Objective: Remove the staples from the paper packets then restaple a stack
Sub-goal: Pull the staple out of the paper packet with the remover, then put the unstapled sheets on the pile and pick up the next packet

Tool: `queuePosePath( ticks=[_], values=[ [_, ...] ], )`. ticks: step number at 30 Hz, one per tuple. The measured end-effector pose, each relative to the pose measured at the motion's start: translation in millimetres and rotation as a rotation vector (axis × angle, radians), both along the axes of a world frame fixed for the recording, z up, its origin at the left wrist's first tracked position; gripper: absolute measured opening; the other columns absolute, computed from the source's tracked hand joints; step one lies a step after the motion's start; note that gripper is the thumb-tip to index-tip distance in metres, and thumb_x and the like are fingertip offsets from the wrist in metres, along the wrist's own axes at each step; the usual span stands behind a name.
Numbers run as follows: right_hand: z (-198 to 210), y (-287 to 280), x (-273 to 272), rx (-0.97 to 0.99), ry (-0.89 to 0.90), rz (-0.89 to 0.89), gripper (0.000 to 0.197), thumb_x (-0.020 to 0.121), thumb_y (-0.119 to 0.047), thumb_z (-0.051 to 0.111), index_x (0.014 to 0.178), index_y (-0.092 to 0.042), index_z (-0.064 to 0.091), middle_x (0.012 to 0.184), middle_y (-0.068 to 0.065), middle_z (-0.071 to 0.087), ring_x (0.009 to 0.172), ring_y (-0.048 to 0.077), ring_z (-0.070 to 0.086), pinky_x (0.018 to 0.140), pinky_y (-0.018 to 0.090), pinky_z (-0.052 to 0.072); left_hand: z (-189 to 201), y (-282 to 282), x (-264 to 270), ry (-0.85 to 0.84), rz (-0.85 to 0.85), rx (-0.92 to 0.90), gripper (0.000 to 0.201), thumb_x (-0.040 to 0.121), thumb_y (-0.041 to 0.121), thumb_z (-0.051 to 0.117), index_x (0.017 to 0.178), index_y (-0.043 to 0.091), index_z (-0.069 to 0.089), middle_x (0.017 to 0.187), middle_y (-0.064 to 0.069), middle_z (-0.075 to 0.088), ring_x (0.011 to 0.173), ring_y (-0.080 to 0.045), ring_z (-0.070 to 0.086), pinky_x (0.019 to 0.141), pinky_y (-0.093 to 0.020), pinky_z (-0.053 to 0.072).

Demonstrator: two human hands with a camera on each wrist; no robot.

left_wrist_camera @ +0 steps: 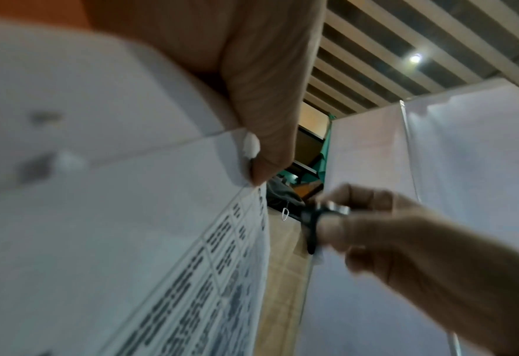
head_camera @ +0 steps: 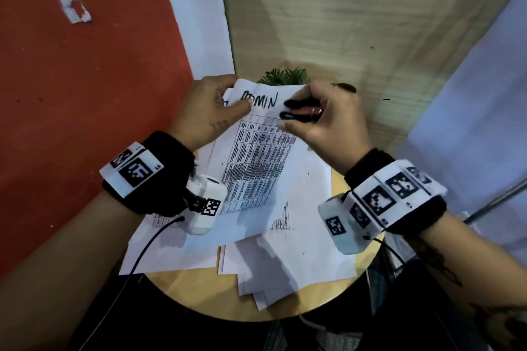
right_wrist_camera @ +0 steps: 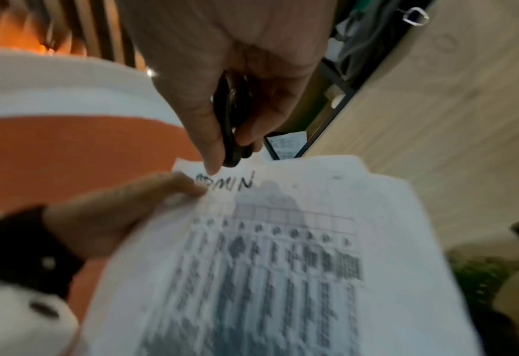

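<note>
A paper packet (head_camera: 259, 162) printed with a table and hand-lettered "ADMIN" is lifted above the round table. My left hand (head_camera: 212, 111) pinches its top left corner between thumb and fingers; the wrist view shows the thumb (left_wrist_camera: 267, 135) pressed on the packet (left_wrist_camera: 130, 216). My right hand (head_camera: 319, 122) grips a black staple remover (head_camera: 299, 115) at the packet's top right corner. In the right wrist view the staple remover (right_wrist_camera: 232, 125) sits between thumb and fingers, its tip at the top edge of the packet (right_wrist_camera: 282, 253). The staple itself is not visible.
Several loose sheets (head_camera: 285, 259) lie spread over the round wooden table (head_camera: 199, 291). A small green plant (head_camera: 285, 77) stands behind the packet. A red and white wall (head_camera: 71, 94) is at the left, a white panel (head_camera: 470, 122) at the right. Cables hang from both wrists.
</note>
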State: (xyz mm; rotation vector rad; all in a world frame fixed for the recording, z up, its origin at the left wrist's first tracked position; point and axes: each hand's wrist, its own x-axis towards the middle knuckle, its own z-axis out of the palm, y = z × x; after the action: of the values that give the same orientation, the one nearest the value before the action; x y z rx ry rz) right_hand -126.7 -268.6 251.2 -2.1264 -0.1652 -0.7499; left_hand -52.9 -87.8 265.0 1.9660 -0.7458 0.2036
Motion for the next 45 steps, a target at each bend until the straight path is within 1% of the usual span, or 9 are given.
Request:
queuePosePath(
  ticks=[8, 12, 16, 21, 25, 28, 33, 38, 45],
  values=[
    [-70, -31, 14, 0.106, 0.544, -0.096, 0.034, 0.061, -0.016, 0.087, 0.083, -0.016, 0.06, 0.092, 0.005, 0.068, 0.082, 0.019, 0.062, 0.074, 0.029, 0.05, 5, 6, 2, 0.092, -0.138, -0.042, 0.017, 0.085, 0.012, 0.066, 0.095, 0.025, 0.064, 0.08, 0.03, 0.068, 0.079, 0.009, 0.063, 0.075, -0.015, 0.05],
    [-72, -41, 18, 0.575, 0.636, 0.073, 0.031, 0.064, -0.003, 0.081, 0.08, -0.021, 0.061, 0.086, 0.001, 0.064, 0.071, 0.008, 0.059, 0.06, 0.021, 0.044, 22, 9, -4, 0.133, -0.179, -0.063, 0.015, 0.086, 0.003, 0.061, 0.09, 0.017, 0.066, 0.075, 0.021, 0.071, 0.071, 0.003, 0.065, 0.069, -0.016, 0.054],
    [-70, -46, 32, 0.995, 0.571, 0.333, 0.063, 0.023, -0.031, 0.095, 0.081, -0.018, 0.073, 0.088, -0.01, 0.068, 0.069, 0.0, 0.065, 0.049, 0.012, 0.044, 51, 21, -3, 0.191, -0.235, 0.035, 0.029, 0.085, 0.0, 0.057, 0.076, 0.023, 0.072, 0.068, 0.021, 0.07, 0.064, 0.006, 0.065, 0.059, -0.008, 0.048],
    [-61, -32, 41, 1.073, 0.537, 0.597, 0.064, 0.021, -0.03, 0.096, 0.081, -0.016, 0.076, 0.081, -0.002, 0.073, 0.066, 0.006, 0.067, 0.047, 0.012, 0.046, 73, 38, 17, 0.263, -0.234, -0.023, 0.008, 0.073, 0.021, 0.069, 0.077, 0.025, 0.074, 0.072, 0.019, 0.071, 0.066, 0.003, 0.067, 0.057, -0.011, 0.051],
    [-53, -23, 50, 1.207, 0.459, 0.577, 0.062, 0.022, -0.024, 0.096, 0.077, -0.009, 0.074, 0.074, 0.002, 0.073, 0.059, 0.006, 0.067, 0.046, 0.012, 0.048, 65, 49, 56, 0.418, -0.22, -0.239, 0.059, 0.043, 0.05, 0.087, 0.095, 0.025, 0.073, 0.093, 0.005, 0.074, 0.087, -0.008, 0.069, 0.077, -0.026, 0.057],
    [-52, -25, 56, 1.303, 0.438, 0.424, 0.019, 0.048, -0.01, 0.084, 0.066, -0.011, 0.076, 0.071, 0.004, 0.073, 0.056, 0.006, 0.067, 0.046, 0.012, 0.049, 25, 69, 76, 0.759, -0.43, -0.328, 0.097, 0.07, 0.044, 0.078, 0.139, -0.008, 0.034, 0.122, -0.027, 0.059, 0.117, -0.035, 0.054, 0.107, -0.047, 0.039],
    [-66, -18, 56, 1.373, 0.411, 0.238, 0.013, 0.061, -0.013, 0.063, 0.052, -0.014, 0.073, 0.059, -0.003, 0.07, 0.05, 0.001, 0.063, 0.044, 0.008, 0.045, -52, 75, 31, 0.854, -0.119, -0.216, 0.097, 0.026, 0.044, 0.095, 0.109, 0.009, 0.057, 0.086, 0.001, 0.074, 0.074, -0.011, 0.07, 0.063, -0.025, 0.057],
    [-111, 0, 45, 1.085, 0.599, 0.135, 0.012, 0.089, -0.02, 0.059, 0.077, -0.019, 0.059, 0.069, -0.008, 0.068, 0.06, 0.004, 0.064, 0.047, 0.017, 0.045, -90, 100, 32, 0.676, 0.148, -0.222, 0.046, 0.078, -0.002, 0.067, 0.121, 0.003, 0.055, 0.117, -0.01, 0.06, 0.084, -0.004, 0.063, 0.069, -0.012, 0.052],
    [-228, 1, -2, 0.419, 1.046, -0.001, 0.031, 0.094, -0.033, 0.052, 0.1, -0.007, 0.036, 0.085, 0.012, 0.053, 0.061, 0.014, 0.045, 0.053, 0.025, 0.035, -176, 190, 70, 0.795, 0.502, 0.148, 0.041, 0.088, 0.001, 0.06, 0.127, -0.006, 0.049, 0.127, -0.022, 0.055, 0.107, -0.028, 0.055, 0.095, -0.037, 0.04]
  ],
)
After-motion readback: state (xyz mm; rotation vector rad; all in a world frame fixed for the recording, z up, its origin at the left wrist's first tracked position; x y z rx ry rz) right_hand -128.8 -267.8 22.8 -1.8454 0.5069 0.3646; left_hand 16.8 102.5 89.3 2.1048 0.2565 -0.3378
